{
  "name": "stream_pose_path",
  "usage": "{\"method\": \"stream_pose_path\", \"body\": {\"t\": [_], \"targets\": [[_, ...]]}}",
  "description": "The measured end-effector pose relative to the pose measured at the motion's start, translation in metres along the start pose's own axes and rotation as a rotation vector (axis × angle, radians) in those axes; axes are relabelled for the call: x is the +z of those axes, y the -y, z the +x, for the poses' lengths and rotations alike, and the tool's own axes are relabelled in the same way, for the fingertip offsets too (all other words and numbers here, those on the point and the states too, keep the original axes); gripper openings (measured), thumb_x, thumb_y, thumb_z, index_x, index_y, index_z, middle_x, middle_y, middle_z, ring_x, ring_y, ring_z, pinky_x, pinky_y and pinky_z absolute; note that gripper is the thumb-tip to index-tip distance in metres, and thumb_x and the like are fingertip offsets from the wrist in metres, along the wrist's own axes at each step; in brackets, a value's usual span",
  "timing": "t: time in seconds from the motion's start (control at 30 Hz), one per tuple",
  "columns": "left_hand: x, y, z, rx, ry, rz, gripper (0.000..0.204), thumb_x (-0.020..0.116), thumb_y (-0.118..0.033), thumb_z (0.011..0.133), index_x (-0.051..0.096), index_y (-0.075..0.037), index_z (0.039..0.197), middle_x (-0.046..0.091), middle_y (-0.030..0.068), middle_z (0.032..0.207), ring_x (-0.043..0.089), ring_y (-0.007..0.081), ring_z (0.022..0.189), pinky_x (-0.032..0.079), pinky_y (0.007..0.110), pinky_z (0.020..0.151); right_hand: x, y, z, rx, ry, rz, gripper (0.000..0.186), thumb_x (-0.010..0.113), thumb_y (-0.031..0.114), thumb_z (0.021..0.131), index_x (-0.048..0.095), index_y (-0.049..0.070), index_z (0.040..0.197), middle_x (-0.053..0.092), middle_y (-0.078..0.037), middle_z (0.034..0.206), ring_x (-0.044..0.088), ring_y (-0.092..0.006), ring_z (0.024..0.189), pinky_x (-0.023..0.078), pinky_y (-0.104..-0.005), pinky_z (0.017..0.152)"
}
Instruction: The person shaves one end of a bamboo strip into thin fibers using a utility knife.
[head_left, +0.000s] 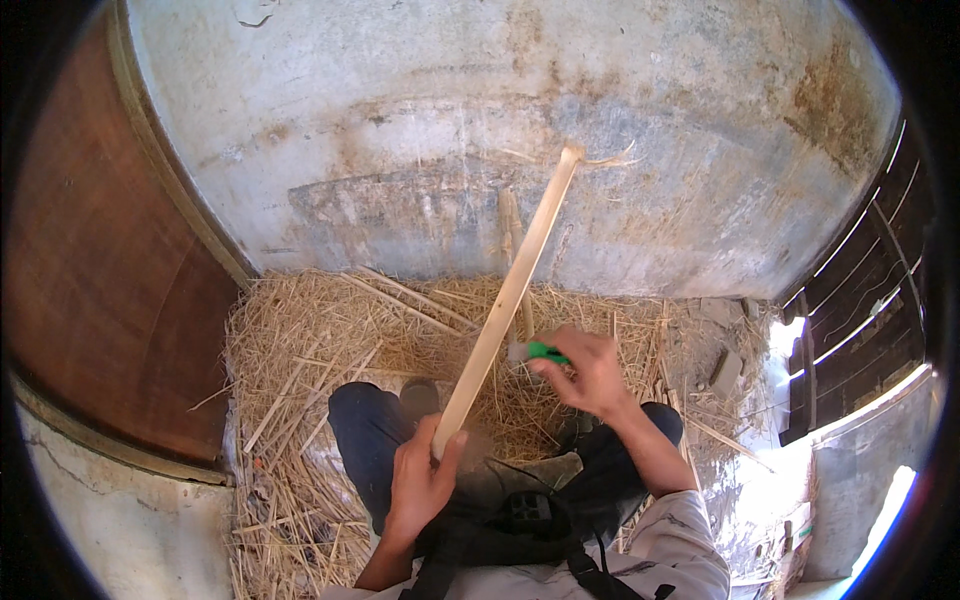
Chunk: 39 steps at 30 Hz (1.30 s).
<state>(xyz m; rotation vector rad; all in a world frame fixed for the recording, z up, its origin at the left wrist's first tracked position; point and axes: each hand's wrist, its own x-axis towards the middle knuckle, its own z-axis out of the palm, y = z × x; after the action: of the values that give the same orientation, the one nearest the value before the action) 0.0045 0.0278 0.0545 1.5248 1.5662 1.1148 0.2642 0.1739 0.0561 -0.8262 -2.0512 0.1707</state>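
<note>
My left hand is closed round the lower end of a long pale bamboo-like strip, which slants up to a frayed tip with thin curled shavings near the wall. My right hand is closed on a green-handled tool, its pale front part blurred, just right of the strip's middle. Behind the strip, a rougher wooden stick stands upright near the wall, its lower part partly hidden.
Straw and split sticks cover the floor round my legs. A stained wall stands ahead, a brown door at left, and dark slatted boards at right. A grey block lies at right.
</note>
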Motion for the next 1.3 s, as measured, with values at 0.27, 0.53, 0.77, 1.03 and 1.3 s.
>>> {"method": "stream_pose_path", "body": {"t": [0.27,0.53,0.77,1.03,1.3], "targets": [[0.015,-0.006,0.01,0.137,-0.105,0.066,0.026,0.075,-0.019,0.107,0.067,-0.002,0.125,0.072,0.0211,0.085,0.07,0.0364,0.065,0.052,0.042,0.06,0.014,0.02,-0.002,-0.116,-0.004,-0.04,0.034,0.093,0.029,0.087,0.077,0.007,0.109,0.072,-0.008,0.084,0.072,-0.0277,0.066,0.056,-0.0389,0.059],[0.019,-0.011,0.012,0.163,-0.086,0.053,0.027,0.074,-0.016,0.107,0.065,0.0,0.128,0.074,0.0265,0.093,0.075,0.0468,0.08,0.057,0.047,0.069,0.011,0.025,-0.004,-0.119,0.018,-0.103,0.033,0.09,0.034,0.09,0.078,0.009,0.108,0.072,-0.003,0.085,0.074,-0.0235,0.069,0.059,-0.0373,0.06],[0.017,-0.013,0.011,0.121,-0.048,0.068,0.029,0.073,-0.016,0.108,0.064,0.0,0.131,0.074,0.0285,0.092,0.075,0.0482,0.081,0.057,0.049,0.069,0.011,0.028,-0.003,-0.112,-0.014,-0.144,0.034,0.092,0.033,0.088,0.078,0.009,0.108,0.072,-0.003,0.084,0.073,-0.0232,0.067,0.059,-0.0365,0.059],[0.018,-0.015,0.009,0.128,-0.044,0.047,0.029,0.072,-0.016,0.108,0.063,0.0,0.131,0.074,0.0291,0.092,0.075,0.0501,0.082,0.057,0.051,0.069,0.008,0.02,-0.002,-0.061,-0.054,-0.149,0.031,0.092,0.03,0.089,0.079,0.009,0.107,0.075,-0.007,0.086,0.074,-0.0265,0.066,0.058,-0.0378,0.058],[0.017,-0.014,0.001,0.088,0.008,0.064,0.027,0.073,-0.015,0.108,0.062,0.0,0.128,0.074,0.0299,0.093,0.074,0.0522,0.084,0.057,0.051,0.067,-0.004,0.006,0.003,0.027,-0.107,-0.121,0.029,0.092,0.025,0.09,0.08,0.007,0.109,0.08,-0.013,0.091,0.077,-0.0306,0.072,0.06,-0.0387,0.062]]}}
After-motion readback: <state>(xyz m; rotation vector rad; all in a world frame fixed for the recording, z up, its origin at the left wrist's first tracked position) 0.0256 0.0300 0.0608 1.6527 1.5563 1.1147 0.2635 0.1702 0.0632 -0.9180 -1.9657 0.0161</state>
